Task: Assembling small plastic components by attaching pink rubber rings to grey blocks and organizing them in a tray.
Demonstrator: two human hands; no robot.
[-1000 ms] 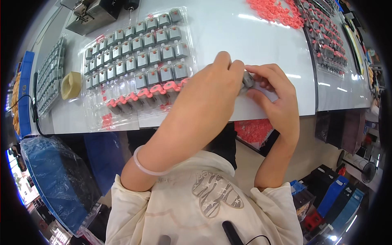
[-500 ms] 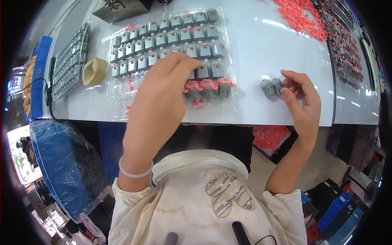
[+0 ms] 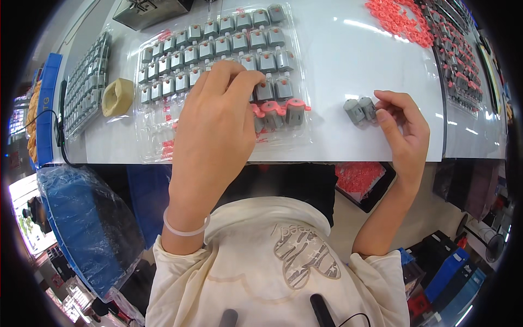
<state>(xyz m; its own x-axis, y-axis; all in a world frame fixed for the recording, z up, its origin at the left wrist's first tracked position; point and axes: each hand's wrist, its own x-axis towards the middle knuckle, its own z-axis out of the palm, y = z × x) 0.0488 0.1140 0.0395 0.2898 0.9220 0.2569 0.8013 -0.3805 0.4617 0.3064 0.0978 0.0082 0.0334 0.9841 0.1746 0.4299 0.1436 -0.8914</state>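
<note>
Over a clear plastic tray of small grey motors, my left hand reaches palm down. Its fingers are bent and closed at the top of a small motor standing in the tray; the thumb and finger undersides are partly hidden. Pink-red plastic rings or caps sit on the motors of the nearest row, one of them beside that motor. My right hand rests on the white table, thumb and index finger apart. Two grey motors stand close together right at its fingertips, and I see no firm grip on them.
A heap of pink-red plastic parts lies at the far right, beside a rack of capped motors. Left of the tray are a beige roll and another motor tray. A metal box stands at the back.
The view has shifted slightly, so the tray appears a little further up and left. My left hand keeps its place over the same motors. The right hand and its two motors are nearly unmoved.
</note>
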